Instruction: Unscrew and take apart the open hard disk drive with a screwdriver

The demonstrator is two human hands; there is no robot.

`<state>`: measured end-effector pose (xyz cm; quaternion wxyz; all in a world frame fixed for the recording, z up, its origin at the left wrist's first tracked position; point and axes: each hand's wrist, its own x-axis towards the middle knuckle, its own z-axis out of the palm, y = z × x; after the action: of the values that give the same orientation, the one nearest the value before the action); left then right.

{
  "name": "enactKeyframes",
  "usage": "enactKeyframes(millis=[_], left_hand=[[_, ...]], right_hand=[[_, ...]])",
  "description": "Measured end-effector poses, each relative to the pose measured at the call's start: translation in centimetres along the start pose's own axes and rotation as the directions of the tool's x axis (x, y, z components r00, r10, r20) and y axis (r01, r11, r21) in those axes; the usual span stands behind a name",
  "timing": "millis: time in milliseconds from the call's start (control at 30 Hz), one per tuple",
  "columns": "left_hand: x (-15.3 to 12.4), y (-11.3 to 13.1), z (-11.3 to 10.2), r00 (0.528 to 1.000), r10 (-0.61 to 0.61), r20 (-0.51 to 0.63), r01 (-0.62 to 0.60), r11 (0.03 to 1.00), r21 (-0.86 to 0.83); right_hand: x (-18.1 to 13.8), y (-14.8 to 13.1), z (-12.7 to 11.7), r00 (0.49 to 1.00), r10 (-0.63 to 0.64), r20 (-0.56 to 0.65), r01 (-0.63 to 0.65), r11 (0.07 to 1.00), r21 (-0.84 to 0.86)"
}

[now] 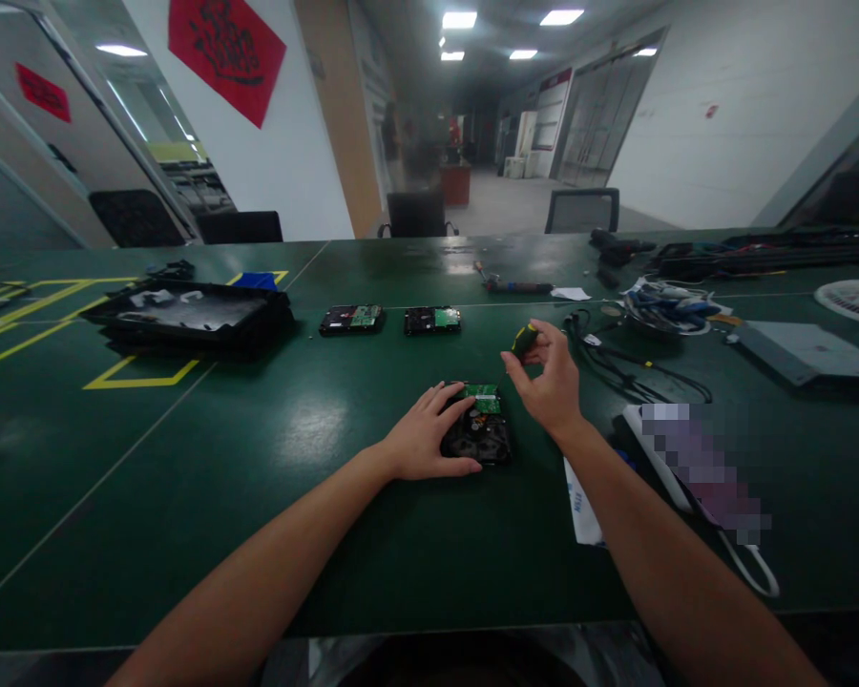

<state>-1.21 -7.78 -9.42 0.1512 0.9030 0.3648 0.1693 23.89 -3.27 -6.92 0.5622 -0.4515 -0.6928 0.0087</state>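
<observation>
Near edge of the green surface (186,496): my two forearms reach in from it. A white paper slip (582,510) lies just beside my right forearm, and past it, toward the right edge, a white cable (748,563) loops by a blurred patch I cannot read.

Middle of the surface: my left hand (424,441) lies flat, fingers spread, on the left side of a hard drive (481,429), pressing it down. The drive lies board side up, its green circuit board at the far end. My right hand (550,380) hovers just above and right of the drive, fingers closed round a small screwdriver (524,339) with a black and yellow handle. Its tip is hidden behind my hand.

Farther out: two more hard drives (351,319) (432,320) lie side by side, boards up, well apart from mine. Left of them, a stack of black trays (190,320) sits by yellow floor-tape markings. To the right, black cables (630,367) trail toward a bowl of blue wires (669,310), and a grey flat panel (802,350) lies toward the right edge.

Far edge: another screwdriver (515,284), a dark tool (619,246), and empty chairs (581,210) beyond.
</observation>
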Motion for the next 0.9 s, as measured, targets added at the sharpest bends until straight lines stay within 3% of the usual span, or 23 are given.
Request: enactKeyframes(millis=[200,433,600,767,900], left_hand=[[0.0,0.07,0.01,1.0,-0.006,-0.002,0.006,1.0,-0.008],[0.02,-0.02,0.11,1.0,-0.003,0.002,0.003,1.0,-0.01],[0.03,-0.02,0.02,1.0,-0.01,0.019,0.01,1.0,0.013],[0.05,0.04,-0.06,1.0,-0.001,0.006,0.001,1.0,0.002],[0.04,0.06,-0.07,1.0,-0.003,0.012,0.003,1.0,0.011]], right_hand=[[0.0,-0.45,-0.06,0.997,0.017,0.069,-0.024,0.993,0.113],[0.06,-0.49,-0.15,0.999,-0.032,0.02,0.032,0.999,-0.037],[-0.01,-0.52,-0.08,0.997,-0.013,0.079,0.01,0.999,0.033],[0.01,-0.37,-0.19,0.999,-0.02,0.026,0.022,0.998,-0.056],[0.06,-0.49,-0.27,0.998,-0.017,0.061,0.018,1.0,-0.012]])
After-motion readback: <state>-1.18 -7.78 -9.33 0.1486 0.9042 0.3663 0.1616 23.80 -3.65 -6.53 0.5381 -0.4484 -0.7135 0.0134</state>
